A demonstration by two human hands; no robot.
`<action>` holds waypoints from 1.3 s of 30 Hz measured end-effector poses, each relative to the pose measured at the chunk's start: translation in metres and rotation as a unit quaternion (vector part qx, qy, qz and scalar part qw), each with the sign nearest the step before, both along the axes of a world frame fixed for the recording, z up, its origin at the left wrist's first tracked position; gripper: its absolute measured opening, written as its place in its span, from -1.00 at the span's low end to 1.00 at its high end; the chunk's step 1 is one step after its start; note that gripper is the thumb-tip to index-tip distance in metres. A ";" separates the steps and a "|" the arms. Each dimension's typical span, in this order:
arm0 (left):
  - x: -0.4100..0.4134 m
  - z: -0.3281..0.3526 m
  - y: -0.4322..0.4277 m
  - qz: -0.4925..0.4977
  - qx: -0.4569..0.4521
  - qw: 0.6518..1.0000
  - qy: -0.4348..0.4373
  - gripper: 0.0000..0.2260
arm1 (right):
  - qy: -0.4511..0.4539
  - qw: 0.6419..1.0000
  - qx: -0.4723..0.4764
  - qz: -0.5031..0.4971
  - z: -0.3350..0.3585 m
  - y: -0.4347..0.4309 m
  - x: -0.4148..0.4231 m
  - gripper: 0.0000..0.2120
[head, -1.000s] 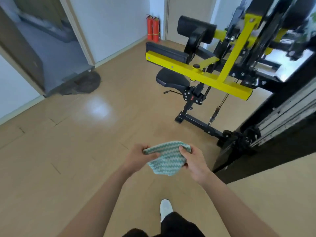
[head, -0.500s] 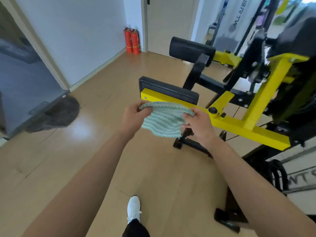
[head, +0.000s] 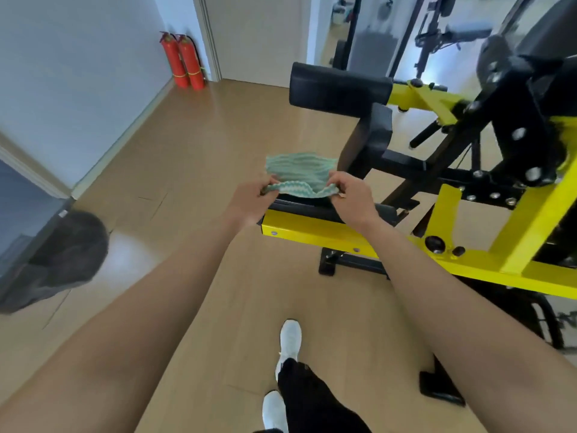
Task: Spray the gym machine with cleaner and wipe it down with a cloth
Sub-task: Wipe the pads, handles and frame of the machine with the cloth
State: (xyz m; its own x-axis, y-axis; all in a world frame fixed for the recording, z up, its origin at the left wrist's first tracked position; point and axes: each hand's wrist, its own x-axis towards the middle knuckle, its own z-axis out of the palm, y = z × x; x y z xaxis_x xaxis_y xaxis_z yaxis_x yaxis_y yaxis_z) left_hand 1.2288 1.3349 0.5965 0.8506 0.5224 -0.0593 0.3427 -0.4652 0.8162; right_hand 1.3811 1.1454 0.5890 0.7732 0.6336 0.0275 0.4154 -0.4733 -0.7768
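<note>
Watch it: you've got the cloth (head: 301, 173) by its near edge only, pinched w/ fingertips at two corners. If you drag it across the black pad (head: 312, 209) like that, one corner prob. pulls free and the cloth bunches or drops to the floor (head: 187, 170). There's no cleaner bottle in view, so I can't tell if anything got sprayed. A dry wipe would just smear. The gym machine (head: 530, 214) has bolts and bracket edges that could snag the weave. Your front shoe (head: 290, 339) is near the base bar (head: 349, 265), so a step fwd could catch it.

Hands now: both arms reach straight out, wrists about level. Your left hand (head: 249, 198) has thumb and fingers closed on the cloth's left corner. Your right hand (head: 352, 198) is curled round the right corner, knuckles up. The cloth spans between them, far half spread out flat, right over the end of the pad on the yellow bar (head: 327, 232). I can't tell whether it touches the pad or is just above it.
</note>
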 end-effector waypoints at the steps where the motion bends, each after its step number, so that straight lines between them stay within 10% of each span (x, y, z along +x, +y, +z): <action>1: 0.003 -0.014 0.010 -0.026 0.039 0.998 0.043 -0.84 | -0.001 0.999 -0.050 0.019 -0.011 0.001 0.001 -0.72; 7: 0.019 -0.033 0.038 0.008 0.157 0.987 -0.022 -0.87 | -0.084 0.994 -0.063 0.022 -0.041 -0.009 -0.013 -0.74; 11: 0.068 -0.011 0.049 -0.183 0.062 0.979 0.064 -0.77 | -0.101 0.993 -0.051 -0.014 -0.049 -0.007 -0.021 -0.71; 16: 0.127 -0.015 0.035 -0.474 0.040 0.829 0.294 -0.51 | -0.105 0.983 -0.012 -0.149 -0.052 0.006 -0.022 -0.66; 32: 0.211 -0.059 0.036 -0.683 -0.195 0.614 0.343 -0.38 | -0.135 0.826 -0.085 -0.541 -0.066 0.058 -0.032 -0.74; 39: 0.181 -0.070 0.096 -0.655 -0.287 0.625 0.313 -0.34 | -0.116 0.766 -0.078 -0.627 -0.062 0.135 -0.061 -0.79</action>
State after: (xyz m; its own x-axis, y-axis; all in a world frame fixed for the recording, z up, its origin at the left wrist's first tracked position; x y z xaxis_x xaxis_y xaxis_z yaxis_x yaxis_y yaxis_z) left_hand 1.4093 1.4307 0.5266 0.2436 -0.8580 -0.4523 0.3098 -0.3730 0.8746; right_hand 1.3204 1.2805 0.5266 0.7625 -0.5942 0.2559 -0.3232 -0.6926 -0.6449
